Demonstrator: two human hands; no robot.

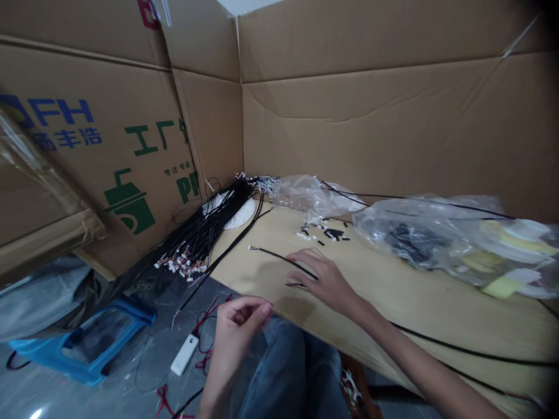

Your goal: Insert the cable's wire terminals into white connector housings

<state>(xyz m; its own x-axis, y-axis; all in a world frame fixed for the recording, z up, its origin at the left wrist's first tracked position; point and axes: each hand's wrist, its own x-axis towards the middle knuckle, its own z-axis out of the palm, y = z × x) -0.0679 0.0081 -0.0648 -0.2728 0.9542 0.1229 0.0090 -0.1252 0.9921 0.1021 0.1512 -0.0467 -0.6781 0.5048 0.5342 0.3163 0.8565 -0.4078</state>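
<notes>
My right hand [323, 279] is over the table, its fingers bent around a thin black cable [282, 256]. The cable's free end carries a small white connector [252, 248] with coloured wires and points left. A second short cable end [295, 284] shows under the same hand. Just off the table's front edge, my left hand [240, 326] is closed, thumb pressed to the forefinger; whatever lies between them is too small to tell. Beyond it lies a large bundle of black cables [218, 224], with white connectors at its near end.
Small black and white pieces [334, 233] lie scattered mid-table. Behind them are clear plastic bags [314, 195] and rolls of yellow-white tape [515, 282]. Cardboard walls [371, 128] enclose the table [393, 297]. A blue stool [87, 361] and a white power block [184, 355] are below left.
</notes>
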